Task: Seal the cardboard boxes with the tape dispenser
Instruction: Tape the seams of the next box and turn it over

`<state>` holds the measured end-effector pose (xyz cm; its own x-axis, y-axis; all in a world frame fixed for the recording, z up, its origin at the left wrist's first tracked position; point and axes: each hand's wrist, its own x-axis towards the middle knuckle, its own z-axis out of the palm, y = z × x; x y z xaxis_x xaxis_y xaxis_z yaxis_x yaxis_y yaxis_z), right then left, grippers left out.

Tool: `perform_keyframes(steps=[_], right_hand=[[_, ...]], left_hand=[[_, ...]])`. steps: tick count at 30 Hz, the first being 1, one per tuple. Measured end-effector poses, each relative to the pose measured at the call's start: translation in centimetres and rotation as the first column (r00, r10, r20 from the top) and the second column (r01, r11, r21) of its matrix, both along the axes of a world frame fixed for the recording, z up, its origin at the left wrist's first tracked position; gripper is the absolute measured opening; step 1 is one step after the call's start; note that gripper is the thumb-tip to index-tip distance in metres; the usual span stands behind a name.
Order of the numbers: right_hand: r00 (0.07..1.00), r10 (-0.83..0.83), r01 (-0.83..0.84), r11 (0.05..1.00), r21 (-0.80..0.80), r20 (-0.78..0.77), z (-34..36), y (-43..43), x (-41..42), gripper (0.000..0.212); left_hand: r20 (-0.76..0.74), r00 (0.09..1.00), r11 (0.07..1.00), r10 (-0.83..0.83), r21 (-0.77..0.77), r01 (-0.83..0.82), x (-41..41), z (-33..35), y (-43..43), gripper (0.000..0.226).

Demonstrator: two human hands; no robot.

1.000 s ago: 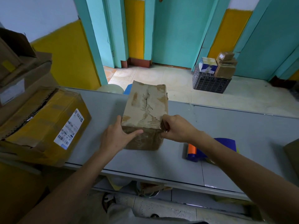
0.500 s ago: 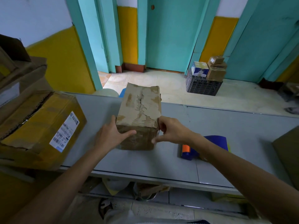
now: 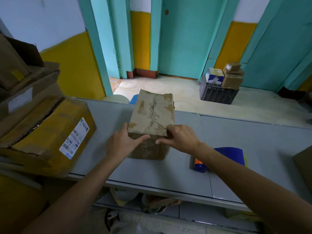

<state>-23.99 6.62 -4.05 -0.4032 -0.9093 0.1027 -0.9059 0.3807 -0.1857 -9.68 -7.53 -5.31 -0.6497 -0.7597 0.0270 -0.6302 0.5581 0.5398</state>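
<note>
A worn brown cardboard box (image 3: 152, 114) stands on the grey table (image 3: 236, 141), its top seam torn and ragged. My left hand (image 3: 123, 142) presses flat against the box's near left corner, thumb across the front edge. My right hand (image 3: 180, 137) grips the near right corner, fingers curled on the top edge and index finger lying along the front face. A blue and orange tape dispenser (image 3: 219, 158) lies on the table to the right, partly hidden behind my right forearm.
A yellow-taped box with a white label (image 3: 50, 132) sits at the table's left end, with more cartons (image 3: 18, 78) stacked behind it. Another brown box (image 3: 303, 164) pokes in at the right edge. A dark crate with small boxes (image 3: 219, 88) stands on the floor beyond.
Both hands stay on the box's near corners. My right index finger has stretched out along the front face. The camera view has shifted slightly.
</note>
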Motion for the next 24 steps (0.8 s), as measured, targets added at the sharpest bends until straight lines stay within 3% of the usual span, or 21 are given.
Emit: perform_keyframes(steps=[3,6,8,11,13,15,17,20,24], right_hand=[[0.984,-0.021,0.027,0.999,-0.035,0.176,-0.3,-0.3,-0.4,0.042],[0.896,0.028,-0.082,0.991,0.104,0.443,1.3,1.3,-2.3,0.042],[0.936,0.002,-0.124,0.938,0.324,0.353,2.7,3.8,-4.1,0.054],[0.992,-0.099,0.022,0.758,0.652,0.081,3.3,8.5,-6.6,0.089],[0.985,-0.168,0.091,0.646,0.758,0.025,2.7,10.9,-7.4,0.104],[0.991,-0.130,0.104,0.584,0.805,-0.034,1.3,12.4,-7.4,0.108],[0.993,-0.054,0.112,0.615,0.780,-0.100,-0.3,13.3,-7.0,0.102],[0.989,-0.018,0.112,0.743,0.660,-0.148,-1.4,13.9,-6.7,0.075],[0.994,-0.074,0.104,0.786,0.610,-0.075,-0.8,14.0,-6.6,0.062]], left_hand=[[-0.021,0.999,0.999,-0.026,0.044,0.027,0.0,-0.3,-0.7,0.069],[0.013,0.978,0.964,-0.206,0.177,0.201,0.0,1.2,-3.8,0.067],[0.180,0.946,0.962,-0.271,0.099,0.256,0.2,2.9,-6.4,0.070],[0.548,0.832,0.942,-0.086,-0.228,0.247,-0.4,5.6,-7.5,0.077],[0.512,0.857,0.927,-0.061,-0.289,0.238,-1.7,6.6,-5.4,0.073],[0.381,0.899,0.928,-0.214,-0.206,0.309,-3.7,6.0,-1.6,0.065],[0.381,0.881,0.901,-0.280,-0.212,0.378,-5.3,3.7,2.2,0.069],[0.435,0.873,0.839,-0.219,-0.372,0.396,-6.0,0.1,3.9,0.075],[0.244,0.931,0.682,-0.272,-0.633,0.366,-4.6,-2.6,0.6,0.098]])
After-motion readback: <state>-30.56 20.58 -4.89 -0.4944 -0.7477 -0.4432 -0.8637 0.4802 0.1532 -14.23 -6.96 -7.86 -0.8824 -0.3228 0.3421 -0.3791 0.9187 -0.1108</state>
